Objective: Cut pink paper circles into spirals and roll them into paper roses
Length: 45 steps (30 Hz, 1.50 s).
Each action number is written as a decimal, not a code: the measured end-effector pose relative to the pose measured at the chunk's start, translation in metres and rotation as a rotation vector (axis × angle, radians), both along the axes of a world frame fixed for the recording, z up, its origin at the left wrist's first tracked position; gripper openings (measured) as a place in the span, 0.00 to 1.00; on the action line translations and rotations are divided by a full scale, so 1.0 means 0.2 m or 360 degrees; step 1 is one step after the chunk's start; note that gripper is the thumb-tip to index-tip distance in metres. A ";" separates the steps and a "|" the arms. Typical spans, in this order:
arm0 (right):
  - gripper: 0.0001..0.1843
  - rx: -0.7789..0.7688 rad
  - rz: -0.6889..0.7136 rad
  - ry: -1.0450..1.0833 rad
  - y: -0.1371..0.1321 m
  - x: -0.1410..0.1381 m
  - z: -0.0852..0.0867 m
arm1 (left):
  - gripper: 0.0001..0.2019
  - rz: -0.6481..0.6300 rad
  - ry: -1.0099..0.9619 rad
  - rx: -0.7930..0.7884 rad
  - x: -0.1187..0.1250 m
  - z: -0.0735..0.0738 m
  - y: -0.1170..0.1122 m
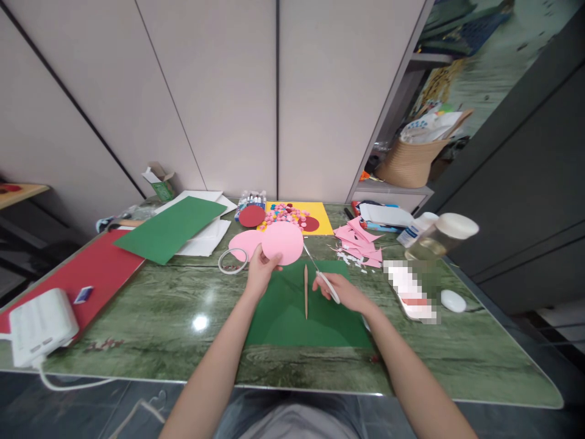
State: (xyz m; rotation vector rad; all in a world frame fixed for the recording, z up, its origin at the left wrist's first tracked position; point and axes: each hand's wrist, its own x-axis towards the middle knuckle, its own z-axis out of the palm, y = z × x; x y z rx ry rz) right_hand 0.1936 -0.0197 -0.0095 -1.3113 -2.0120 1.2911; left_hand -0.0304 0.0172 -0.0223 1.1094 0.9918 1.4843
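My left hand (261, 268) pinches the lower edge of a round pink paper disc (283, 241), holding it above the table. Behind it lies another rounded pink paper piece (242, 242). In my right hand (340, 291) is a pair of scissors (327, 285) with white handles, its blades pointing up and left toward the disc's right edge. Beneath both hands a green paper sheet (278, 326) is spread, with a wooden pencil (306, 292) lying on it. A white ring, perhaps a tape roll (220, 263), rests left of my left hand.
Pink scraps (359, 244) and white bits lie to the right, near a phone (409, 292) and a lidded cup (441, 238). Small pompoms (286, 214) sit on yellow paper (322, 214) at the back. Left are green paper (173, 228), red paper (109, 259) and a white power bank (43, 323).
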 end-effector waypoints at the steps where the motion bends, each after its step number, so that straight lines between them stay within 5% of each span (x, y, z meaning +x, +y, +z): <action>1: 0.24 0.0002 -0.0002 0.0005 0.00 0.00 0.00 | 0.25 -0.0012 0.0014 0.0001 0.00 0.00 0.00; 12: 0.26 0.0017 -0.0014 0.0059 -0.01 0.00 0.01 | 0.32 -0.0102 0.0094 -0.0035 0.02 0.03 -0.03; 45: 0.26 -0.0081 -0.0047 0.0155 -0.01 -0.01 -0.01 | 0.31 -0.0081 0.0122 -0.0020 0.02 0.02 -0.03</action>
